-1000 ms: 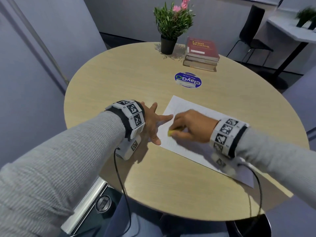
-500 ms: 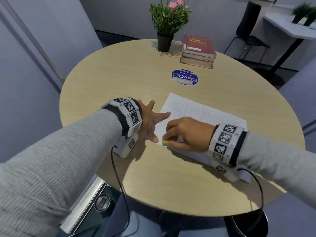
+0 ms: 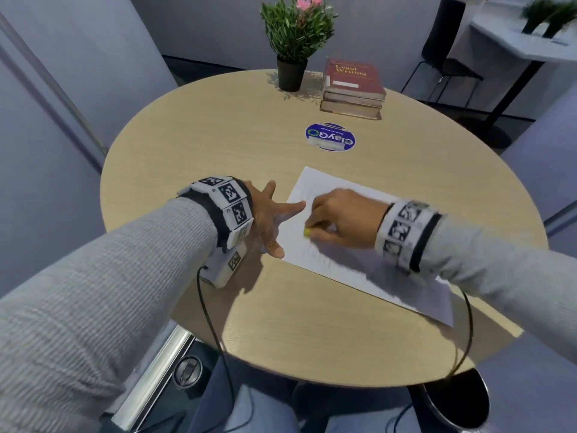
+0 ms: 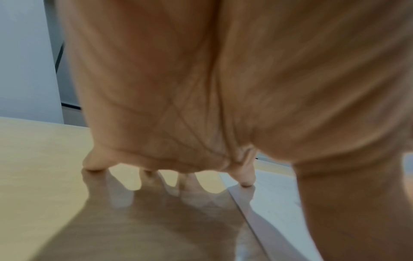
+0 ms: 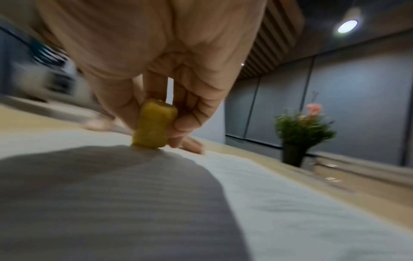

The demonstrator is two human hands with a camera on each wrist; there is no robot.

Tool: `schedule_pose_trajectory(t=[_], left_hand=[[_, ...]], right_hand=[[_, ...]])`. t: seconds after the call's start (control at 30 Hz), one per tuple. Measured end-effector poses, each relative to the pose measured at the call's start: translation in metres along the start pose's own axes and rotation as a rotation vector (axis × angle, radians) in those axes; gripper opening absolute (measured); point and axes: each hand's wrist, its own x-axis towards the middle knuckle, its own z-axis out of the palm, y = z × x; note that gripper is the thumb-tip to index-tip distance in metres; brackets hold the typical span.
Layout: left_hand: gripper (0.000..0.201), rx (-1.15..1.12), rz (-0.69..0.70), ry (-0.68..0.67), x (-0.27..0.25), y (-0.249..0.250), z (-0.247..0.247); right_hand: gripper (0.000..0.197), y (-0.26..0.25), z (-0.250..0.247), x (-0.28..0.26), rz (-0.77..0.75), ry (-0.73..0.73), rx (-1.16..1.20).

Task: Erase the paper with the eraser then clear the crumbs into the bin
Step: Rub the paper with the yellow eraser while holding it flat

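The round table (image 3: 218, 145) carries the paper (image 3: 343, 264) near its right front edge. The left hand (image 3: 268, 220), fingers spread, pins the sheet's left edge. The right hand (image 3: 343, 217) pinches the yellow eraser (image 5: 154, 123), pressing it upright on the paper.

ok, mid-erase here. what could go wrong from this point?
1. The left hand pins only the left edge of the paper; the far side lies free, so rubbing could crease or skew it.
2. The right hand pinches the small yellow eraser near its top, so it could slip out.
3. The bin sits below the table's edge, so swept crumbs could miss it.
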Motion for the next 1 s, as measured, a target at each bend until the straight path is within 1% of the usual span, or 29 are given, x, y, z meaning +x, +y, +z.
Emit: schedule_pose_trajectory(t=[0.07, 0.1, 0.13, 0.17, 0.23, 0.27, 0.3, 0.33, 0.37, 0.43, 0.5, 0.57, 0.6, 0.63, 0.67, 0.7, 0.73, 0.77, 0.8, 0.83, 0.87, 0.9, 0.97, 1.0], left_hand=[[0.117, -0.017, -0.020, 0.006, -0.002, 0.000, 0.000], [0.117, -0.020, -0.025, 0.011, -0.001, 0.000, 0.000], [0.121, -0.008, -0.017, 0.008, 0.000, 0.001, 0.001], [0.124, 0.012, -0.007, 0.005, 0.000, 0.002, 0.001], [0.124, 0.005, -0.015, 0.013, -0.002, 0.003, 0.001], [0.120, -0.014, -0.025, 0.005, -0.006, 0.004, 0.000], [0.117, -0.024, -0.029, 0.008, -0.007, 0.004, -0.001], [0.115, -0.035, -0.024, 0.013, -0.008, 0.004, -0.001], [0.115, -0.032, -0.009, 0.014, -0.009, 0.004, -0.001], [0.116, -0.030, 0.020, 0.007, -0.009, 0.005, -0.001], [0.115, -0.026, 0.014, 0.013, -0.016, 0.009, -0.003], [0.124, -0.017, 0.046, 0.022, -0.022, 0.011, -0.004], [0.130, -0.011, 0.046, 0.014, -0.026, 0.012, -0.003], [0.138, -0.015, 0.035, 0.021, -0.027, 0.013, -0.003], [0.151, -0.009, 0.019, 0.044, -0.026, 0.012, -0.002], [0.164, 0.019, 0.003, 0.052, -0.029, 0.013, -0.003], [0.163, 0.039, 0.006, 0.053, -0.032, 0.015, -0.004], [0.145, 0.043, 0.025, 0.055, -0.033, 0.017, -0.004], [0.122, 0.033, 0.043, 0.067, -0.035, 0.017, -0.003], [0.110, 0.016, 0.048, 0.077, -0.034, 0.016, -0.004], [0.109, 0.034, 0.046, 0.080, -0.032, 0.013, -0.003], [0.109, 0.046, 0.035, 0.077, -0.032, 0.013, -0.004], [0.108, 0.052, 0.016, 0.050, -0.032, 0.013, -0.005], [0.106, 0.044, 0.007, 0.034, -0.032, 0.014, -0.006]], right_hand=[[0.029, -0.023, 0.010, -0.009, -0.146, -0.056, 0.019], [0.029, -0.025, 0.011, -0.011, -0.156, -0.093, 0.027], [0.028, -0.021, 0.006, -0.008, -0.115, -0.090, 0.021], [0.027, -0.012, 0.000, -0.003, -0.038, -0.065, 0.005], [0.025, 0.001, -0.003, -0.001, 0.015, -0.016, -0.003], [0.025, -0.003, 0.000, -0.002, -0.010, -0.003, 0.004], [0.026, -0.012, 0.003, -0.005, -0.073, -0.008, -0.002], [0.027, -0.020, 0.008, -0.008, -0.141, -0.033, 0.014], [0.027, -0.022, 0.011, -0.009, -0.161, -0.060, 0.036], [0.027, -0.013, 0.003, -0.001, -0.071, -0.027, 0.067], [0.029, -0.005, 0.001, 0.006, -0.037, 0.025, 0.061], [0.029, -0.014, 0.008, 0.006, -0.116, 0.014, 0.031], [0.028, -0.020, 0.012, 0.003, -0.167, -0.010, 0.037], [0.027, -0.022, 0.014, 0.002, -0.186, -0.024, 0.051], [0.025, -0.019, 0.011, 0.004, -0.169, -0.014, 0.067], [0.023, -0.015, 0.006, 0.007, -0.119, 0.001, 0.066], [0.020, -0.011, 0.003, 0.009, -0.091, 0.018, 0.054], [0.019, -0.011, 0.004, 0.010, -0.085, 0.034, 0.035], [0.018, -0.013, 0.008, 0.011, -0.111, 0.043, 0.021], [0.019, -0.018, 0.011, 0.010, -0.152, 0.027, 0.009], [0.020, -0.021, 0.014, 0.009, -0.185, -0.001, 0.012], [0.021, -0.022, 0.013, 0.010, -0.180, -0.021, 0.014], [0.020, -0.014, 0.006, 0.013, -0.096, -0.009, 0.012], [0.019, -0.012, 0.003, 0.013, -0.078, 0.006, 0.002]])
